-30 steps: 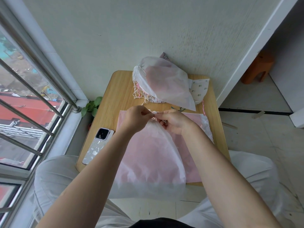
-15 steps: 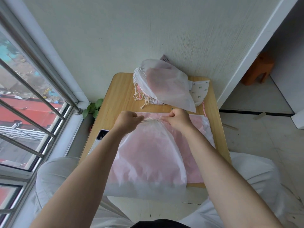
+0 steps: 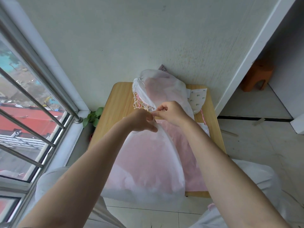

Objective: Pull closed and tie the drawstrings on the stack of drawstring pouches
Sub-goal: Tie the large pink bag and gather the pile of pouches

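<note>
While the translucent white pouch [image 3: 148,162] lies on the near part of the wooden tabletop [image 3: 118,99], over a pink pouch [image 3: 185,145] beneath it and hanging past the near edge, its gathered neck is gripped by the left hand [image 3: 141,120], fingers curled round it. Touching that hand, the right hand [image 3: 171,112] pinches the drawstring at the neck between thumb and curled fingers. Farther back against the wall sits a heap of tied pouches [image 3: 158,91] with loose string ends, and a green plant [image 3: 93,117] shows beside the barred window [image 3: 29,112].
</note>
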`<state>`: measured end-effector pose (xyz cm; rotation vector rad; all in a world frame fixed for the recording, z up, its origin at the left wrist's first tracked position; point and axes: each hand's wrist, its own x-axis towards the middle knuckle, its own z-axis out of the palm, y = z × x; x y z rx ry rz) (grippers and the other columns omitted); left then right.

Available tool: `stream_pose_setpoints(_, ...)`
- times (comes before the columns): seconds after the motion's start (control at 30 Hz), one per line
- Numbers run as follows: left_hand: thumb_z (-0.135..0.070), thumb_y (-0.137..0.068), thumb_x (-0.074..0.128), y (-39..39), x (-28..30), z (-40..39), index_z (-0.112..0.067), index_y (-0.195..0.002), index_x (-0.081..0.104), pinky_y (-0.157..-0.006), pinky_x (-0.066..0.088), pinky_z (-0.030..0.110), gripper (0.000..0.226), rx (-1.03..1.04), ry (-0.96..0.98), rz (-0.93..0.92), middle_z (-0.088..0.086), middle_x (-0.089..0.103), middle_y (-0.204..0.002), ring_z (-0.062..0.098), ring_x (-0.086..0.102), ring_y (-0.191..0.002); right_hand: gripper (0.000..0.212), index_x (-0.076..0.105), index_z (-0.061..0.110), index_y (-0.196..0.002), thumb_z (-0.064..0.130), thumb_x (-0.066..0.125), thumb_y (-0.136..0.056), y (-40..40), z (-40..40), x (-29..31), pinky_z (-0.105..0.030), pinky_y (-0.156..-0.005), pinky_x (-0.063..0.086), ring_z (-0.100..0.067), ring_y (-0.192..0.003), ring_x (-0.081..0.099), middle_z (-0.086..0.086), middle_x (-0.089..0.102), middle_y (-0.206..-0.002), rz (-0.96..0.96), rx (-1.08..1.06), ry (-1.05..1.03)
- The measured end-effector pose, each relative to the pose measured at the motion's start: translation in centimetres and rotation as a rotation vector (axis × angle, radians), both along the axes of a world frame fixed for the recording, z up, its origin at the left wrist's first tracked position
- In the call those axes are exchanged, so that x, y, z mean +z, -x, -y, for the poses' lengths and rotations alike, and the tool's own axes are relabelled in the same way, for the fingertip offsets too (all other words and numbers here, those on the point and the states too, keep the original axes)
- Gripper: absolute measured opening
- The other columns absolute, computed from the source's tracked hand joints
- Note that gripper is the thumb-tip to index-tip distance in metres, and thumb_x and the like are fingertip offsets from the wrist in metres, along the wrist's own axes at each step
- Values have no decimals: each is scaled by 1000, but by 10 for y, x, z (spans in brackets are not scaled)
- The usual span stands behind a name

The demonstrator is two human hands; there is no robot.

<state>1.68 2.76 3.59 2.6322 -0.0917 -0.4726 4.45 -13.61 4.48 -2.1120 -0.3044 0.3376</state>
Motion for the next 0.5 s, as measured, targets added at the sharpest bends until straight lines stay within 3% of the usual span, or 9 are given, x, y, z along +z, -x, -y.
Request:
stream_pose_setpoints(0.07,-40,-76,80,-10,14,-2,-11,-79,68,-65,36,24,32,37,26,44,2,56,-73,15,49,-74,48,63,15,-93,53,81,-69,-4,11,20,-28,-58,41,-13,-64,52,4,59,-77,-84,122,242)
stream_pose_setpoints(0.1,-40,-77,78,-15,23,-4,-10,-66,59,-58,31,24,38,75,45,61,2,48,-64,15,44,-66,50,60,15,-90,56,80,-69,-9,16,30,-25,-52,37,-15,-56,47,1,56,-73,-158,205,432)
stream_pose_setpoints(0.17,-43,-74,79,-26,38,-12,-8,-63,54,-56,30,25,44,215,152,75,0,41,-60,14,40,-58,43,59,12,-83,49,78,-74,-20,22,44,-22,-49,33,-19,-49,43,-5,54,-68,-258,319,748)
stream_pose_setpoints(0.23,-49,-64,81,-38,50,-20,-9,-70,63,-58,33,28,45,370,297,82,1,42,-62,15,42,-58,23,64,10,-89,29,73,-82,-36,20,56,-24,-56,40,-23,-61,55,-8,60,-77,-166,228,881)
stream_pose_setpoints(0.27,-53,-59,80,-45,56,-22,-12,-66,62,-57,33,29,45,446,332,120,0,42,-61,16,42,-56,15,65,10,-97,19,67,-85,-45,18,64,-26,-63,43,-26,-75,62,-10,64,-87,-44,117,900)
stream_pose_setpoints(0.33,-51,-61,79,-58,62,-26,-18,-52,50,-54,30,28,45,634,443,243,-2,39,-54,19,38,-52,28,59,9,-116,6,54,-89,-57,11,78,-32,-71,44,-32,-99,63,-13,64,-104,240,-133,802)
stream_pose_setpoints(0.43,-42,-77,72,-79,63,-32,-17,-50,42,-54,33,30,47,885,569,378,0,42,-51,21,43,-53,52,30,13,-143,10,50,-95,-71,2,87,-34,-66,38,-34,-98,59,-14,54,-107,462,-186,589)
stream_pose_setpoints(0.5,-36,-86,65,-88,58,-33,-14,-60,51,-61,50,34,37,964,608,340,4,53,-59,25,55,-57,47,31,14,-141,19,48,-97,-77,-3,82,-36,-69,44,-35,-100,58,-14,51,-119,498,-166,521)
